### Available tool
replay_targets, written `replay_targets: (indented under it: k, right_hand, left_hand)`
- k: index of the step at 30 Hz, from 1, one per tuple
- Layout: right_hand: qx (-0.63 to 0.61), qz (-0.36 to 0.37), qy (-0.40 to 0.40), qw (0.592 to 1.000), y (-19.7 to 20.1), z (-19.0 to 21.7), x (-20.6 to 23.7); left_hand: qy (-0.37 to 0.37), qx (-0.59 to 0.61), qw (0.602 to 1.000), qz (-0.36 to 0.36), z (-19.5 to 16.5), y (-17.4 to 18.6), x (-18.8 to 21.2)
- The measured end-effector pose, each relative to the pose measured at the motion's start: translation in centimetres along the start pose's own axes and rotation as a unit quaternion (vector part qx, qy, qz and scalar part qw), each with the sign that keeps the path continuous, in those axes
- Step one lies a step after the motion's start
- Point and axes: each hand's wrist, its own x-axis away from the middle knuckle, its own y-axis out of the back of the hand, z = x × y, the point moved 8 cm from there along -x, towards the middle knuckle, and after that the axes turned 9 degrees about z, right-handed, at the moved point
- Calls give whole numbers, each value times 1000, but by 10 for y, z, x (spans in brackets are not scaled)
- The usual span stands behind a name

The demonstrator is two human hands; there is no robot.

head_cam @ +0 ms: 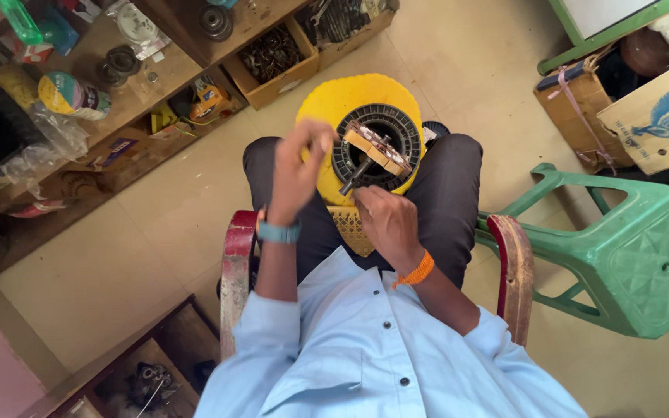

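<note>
Top-down view here: the black ring-shaped stator core [377, 147] sits on a round yellow stool [334, 104] between the person's knees. The right hand [387, 220] is closed round a dark tool handle [356, 176] that pokes into the core's middle. The left hand [297, 166] is raised just beside the core, fingers pinched together, though I can't tell on what. Around it: a green plastic chair [644, 255] on the right, wooden shelves [141, 85] with boxes of parts on the left, and a cardboard box [660, 116] in the top right corner.
</note>
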Motion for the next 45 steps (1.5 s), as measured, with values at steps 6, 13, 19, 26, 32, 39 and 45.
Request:
replay_targets:
  k: [6,13,19,26,32,39,45]
  right_hand:
    - [-4,21,39,999,36,30,-17]
    - [-125,-34,-45,991,60,-34,-64]
    - [-159,-47,-133,977,48,-92,-60]
    - [-253,-47,-217,942,30,-146,-52]
    - [-169,-88,-196,962,38,-171,-50]
    - [-238,-94,-259,931,39,-199,-34]
    - [-273,-102,-219,931,63,-181,-25]
  left_hand:
    - [-27,83,991,101,14,-48,40]
    - [184,250,943,-118,72,-62,43]
    - [209,124,967,-80,59,-70,35]
    - [235,103,965,-59,51,-76,26]
    - [227,126,963,-70,58,-81,20]
    - [10,-102,986,-134,-40,-55,18]
    - [-118,-324,925,164,-69,-67,-45]
